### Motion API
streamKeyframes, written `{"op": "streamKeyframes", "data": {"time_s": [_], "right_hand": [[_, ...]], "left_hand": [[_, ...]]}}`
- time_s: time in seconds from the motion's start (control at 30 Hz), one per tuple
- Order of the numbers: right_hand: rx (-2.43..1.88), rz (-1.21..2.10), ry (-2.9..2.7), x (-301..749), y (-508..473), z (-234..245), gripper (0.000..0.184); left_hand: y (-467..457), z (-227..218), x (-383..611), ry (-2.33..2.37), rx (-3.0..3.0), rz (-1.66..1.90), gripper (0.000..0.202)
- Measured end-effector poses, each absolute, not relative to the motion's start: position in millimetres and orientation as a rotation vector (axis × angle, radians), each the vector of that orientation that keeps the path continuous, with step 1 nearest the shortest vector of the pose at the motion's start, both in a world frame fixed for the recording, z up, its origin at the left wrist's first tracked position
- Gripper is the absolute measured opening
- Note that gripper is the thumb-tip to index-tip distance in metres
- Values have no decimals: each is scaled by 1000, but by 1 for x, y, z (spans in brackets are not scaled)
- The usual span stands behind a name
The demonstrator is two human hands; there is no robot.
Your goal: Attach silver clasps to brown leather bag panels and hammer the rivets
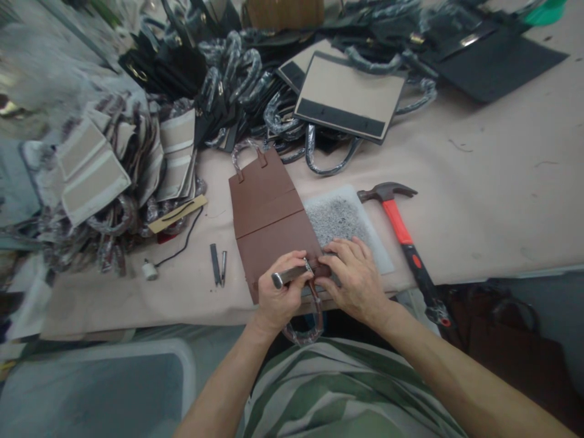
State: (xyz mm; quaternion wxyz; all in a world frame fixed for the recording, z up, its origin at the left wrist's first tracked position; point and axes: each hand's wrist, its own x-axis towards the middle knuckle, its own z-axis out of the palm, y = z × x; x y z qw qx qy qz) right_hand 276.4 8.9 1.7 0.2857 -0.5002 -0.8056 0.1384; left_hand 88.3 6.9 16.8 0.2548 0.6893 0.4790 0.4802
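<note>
A brown leather bag panel (274, 237) lies near the table's front edge, with one plastic-wrapped handle at its far end and another handle (305, 336) hanging over the front edge. My left hand (281, 292) is closed around a steel punch (291, 277), its tip end by the panel's near right corner. My right hand (353, 274) pinches that same corner beside the near handle's base. Under the panel's right side sits a white pad (335, 213) with a heavily pitted surface. A claw hammer (401, 234) with a red and black grip lies to the right of the pad.
Two small metal tools (218, 265) lie left of the panel. Brown bag pieces (98, 164) with wrapped handles pile up at the left. Black bag pieces (349, 97) spread across the back. A grey plastic bin (187, 365) stands below, front left.
</note>
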Motion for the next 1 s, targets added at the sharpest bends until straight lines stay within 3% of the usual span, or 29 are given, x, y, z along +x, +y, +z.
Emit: {"op": "streamKeyframes", "data": {"time_s": [1.0], "right_hand": [[-1326, 374, -2133, 277, 10, -3, 26]], "left_hand": [[5, 11, 94, 1393, 2065, 1225, 16]]}}
